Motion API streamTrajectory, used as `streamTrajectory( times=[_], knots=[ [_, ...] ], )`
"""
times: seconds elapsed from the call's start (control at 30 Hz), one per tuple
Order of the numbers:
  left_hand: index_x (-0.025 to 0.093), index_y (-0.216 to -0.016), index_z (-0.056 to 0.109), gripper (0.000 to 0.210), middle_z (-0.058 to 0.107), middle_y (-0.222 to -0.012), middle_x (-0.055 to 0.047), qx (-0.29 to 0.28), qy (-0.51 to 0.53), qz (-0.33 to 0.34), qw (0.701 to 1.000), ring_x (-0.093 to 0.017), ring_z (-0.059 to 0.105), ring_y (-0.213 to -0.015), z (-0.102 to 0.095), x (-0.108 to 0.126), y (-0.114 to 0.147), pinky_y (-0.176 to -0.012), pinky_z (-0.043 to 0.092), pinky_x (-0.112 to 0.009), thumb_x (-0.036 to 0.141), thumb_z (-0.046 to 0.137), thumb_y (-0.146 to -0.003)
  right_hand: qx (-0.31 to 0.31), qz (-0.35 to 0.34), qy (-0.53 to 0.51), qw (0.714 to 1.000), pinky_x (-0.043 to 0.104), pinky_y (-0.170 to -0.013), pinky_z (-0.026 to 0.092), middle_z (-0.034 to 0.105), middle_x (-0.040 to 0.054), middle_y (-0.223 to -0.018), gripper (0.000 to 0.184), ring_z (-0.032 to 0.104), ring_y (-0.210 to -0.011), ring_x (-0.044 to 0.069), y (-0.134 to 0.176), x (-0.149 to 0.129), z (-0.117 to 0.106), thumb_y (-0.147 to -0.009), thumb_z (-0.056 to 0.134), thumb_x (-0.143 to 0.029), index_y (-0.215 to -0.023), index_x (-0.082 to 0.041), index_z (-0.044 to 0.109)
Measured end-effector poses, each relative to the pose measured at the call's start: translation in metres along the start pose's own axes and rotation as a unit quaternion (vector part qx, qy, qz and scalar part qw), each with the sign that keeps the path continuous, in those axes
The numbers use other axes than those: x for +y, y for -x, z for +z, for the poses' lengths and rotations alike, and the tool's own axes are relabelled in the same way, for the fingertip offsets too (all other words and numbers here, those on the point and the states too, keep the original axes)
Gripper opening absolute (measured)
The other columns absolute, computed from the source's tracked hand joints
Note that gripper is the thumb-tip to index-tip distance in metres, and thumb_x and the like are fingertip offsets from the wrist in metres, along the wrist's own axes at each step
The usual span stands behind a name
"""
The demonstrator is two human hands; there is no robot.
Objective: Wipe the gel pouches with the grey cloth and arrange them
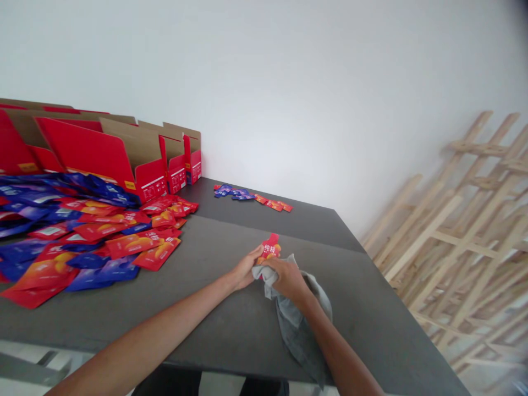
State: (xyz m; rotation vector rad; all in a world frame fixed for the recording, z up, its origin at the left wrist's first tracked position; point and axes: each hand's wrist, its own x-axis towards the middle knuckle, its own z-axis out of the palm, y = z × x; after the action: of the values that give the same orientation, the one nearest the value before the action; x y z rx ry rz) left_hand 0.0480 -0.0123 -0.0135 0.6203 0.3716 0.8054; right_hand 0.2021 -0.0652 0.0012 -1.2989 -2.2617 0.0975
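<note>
A red pouch [270,247] with orange fruit printed on it is held up over the middle of the table. My left hand [246,268] is closed round its left side. Against the pouch's lower front, my right hand [287,279] grips a grey cloth [297,324]. The cloth drapes down past my right wrist toward the table's front edge. The pouch's lower part is largely covered by the cloth and my right fingers.
Red and blue pouches [140,242] lie heaped at the left. Behind them stand open red cartons [94,143]. A row of several pouches [247,195] lies along the back of the dark table [214,324]. Wooden frames [445,236] lean against the wall at the right.
</note>
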Motion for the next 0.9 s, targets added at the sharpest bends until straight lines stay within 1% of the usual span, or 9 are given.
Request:
streamTrajectory(
  times=[0.17,0.23,0.3,0.47,0.53,0.6,0.77,0.83,0.9],
  knots=[
    [0.016,-0.114,0.067,0.026,0.072,-0.110,-0.012,-0.043,0.002,-0.001,0.999,-0.021,0.069,-0.095,0.006,-0.006,0.005,-0.094,0.051,-0.034,0.033,0.061,-0.094,0.162,0.101,0.016,0.981,0.032,-0.084,0.054,0.073,0.0043,-0.109,0.033,0.069,-0.097,0.022,0.002,0.011,-0.012,-0.085,0.049,-0.013,-0.110,-0.025,0.068],
    [0.015,-0.116,0.067,0.029,0.071,-0.111,-0.013,-0.055,0.003,-0.010,0.998,-0.023,0.069,-0.097,0.007,-0.008,0.006,-0.094,0.051,-0.035,0.033,0.062,-0.094,0.193,0.111,0.013,0.975,0.033,-0.085,0.054,0.073,0.0061,-0.109,0.031,0.069,-0.098,0.023,0.004,0.015,-0.016,-0.086,0.049,-0.015,-0.110,-0.022,0.067],
    [0.015,-0.114,0.067,0.026,0.072,-0.108,-0.012,-0.052,0.011,-0.006,0.999,-0.022,0.070,-0.095,0.006,-0.008,0.006,-0.093,0.051,-0.034,0.031,0.062,-0.094,0.170,0.097,0.008,0.981,0.032,-0.086,0.053,0.072,0.0059,-0.110,0.033,0.068,-0.098,0.022,0.004,0.013,-0.016,-0.085,0.049,-0.014,-0.111,-0.023,0.067],
    [0.010,-0.112,0.068,0.031,0.072,-0.109,-0.015,-0.017,0.008,-0.019,1.000,-0.022,0.070,-0.093,0.002,-0.002,0.002,-0.092,0.052,-0.034,0.035,0.057,-0.097,-0.050,0.004,0.000,0.999,0.027,-0.084,0.052,0.073,0.0032,-0.110,0.037,0.068,-0.099,0.021,0.001,-0.002,-0.009,-0.083,0.056,-0.010,-0.113,-0.026,0.069],
    [0.008,-0.112,0.068,0.035,0.072,-0.109,-0.017,-0.011,0.001,-0.018,1.000,-0.022,0.071,-0.093,0.000,0.000,0.001,-0.092,0.052,-0.033,0.038,0.056,-0.097,-0.084,-0.009,0.008,0.996,0.028,-0.083,0.052,0.073,0.0039,-0.110,0.037,0.069,-0.099,0.022,0.000,-0.006,-0.008,-0.083,0.057,-0.011,-0.115,-0.025,0.069],
    [0.009,-0.112,0.068,0.032,0.072,-0.108,-0.015,-0.017,0.001,-0.004,1.000,-0.021,0.071,-0.092,0.000,-0.001,0.002,-0.092,0.052,-0.032,0.035,0.058,-0.096,-0.040,0.012,0.017,0.999,0.030,-0.082,0.052,0.073,0.0041,-0.111,0.036,0.069,-0.099,0.023,0.000,-0.004,-0.009,-0.085,0.055,-0.012,-0.116,-0.025,0.068],
    [0.014,-0.115,0.066,0.027,0.071,-0.112,-0.013,-0.067,-0.003,-0.001,0.998,-0.021,0.070,-0.095,0.003,-0.005,0.005,-0.092,0.051,-0.033,0.031,0.060,-0.096,0.147,0.099,0.016,0.984,0.031,-0.086,0.053,0.072,0.0045,-0.110,0.035,0.068,-0.101,0.021,0.003,0.011,-0.016,-0.086,0.049,-0.011,-0.113,-0.024,0.066],
    [0.014,-0.116,0.065,0.027,0.071,-0.113,-0.013,-0.067,-0.003,-0.002,0.998,-0.021,0.070,-0.096,0.002,-0.006,0.004,-0.093,0.051,-0.033,0.030,0.060,-0.095,0.156,0.108,0.014,0.982,0.031,-0.087,0.053,0.071,0.0043,-0.112,0.037,0.067,-0.102,0.021,0.003,0.013,-0.016,-0.084,0.049,-0.010,-0.115,-0.024,0.065],
    [0.014,-0.116,0.066,0.026,0.071,-0.112,-0.012,-0.052,0.003,0.012,0.999,-0.020,0.070,-0.096,0.000,-0.005,0.003,-0.094,0.051,-0.033,0.029,0.060,-0.095,0.116,0.097,0.006,0.988,0.030,-0.087,0.052,0.072,0.0036,-0.111,0.038,0.068,-0.099,0.020,0.003,0.009,-0.013,-0.083,0.049,-0.008,-0.113,-0.024,0.066]
  ],
)
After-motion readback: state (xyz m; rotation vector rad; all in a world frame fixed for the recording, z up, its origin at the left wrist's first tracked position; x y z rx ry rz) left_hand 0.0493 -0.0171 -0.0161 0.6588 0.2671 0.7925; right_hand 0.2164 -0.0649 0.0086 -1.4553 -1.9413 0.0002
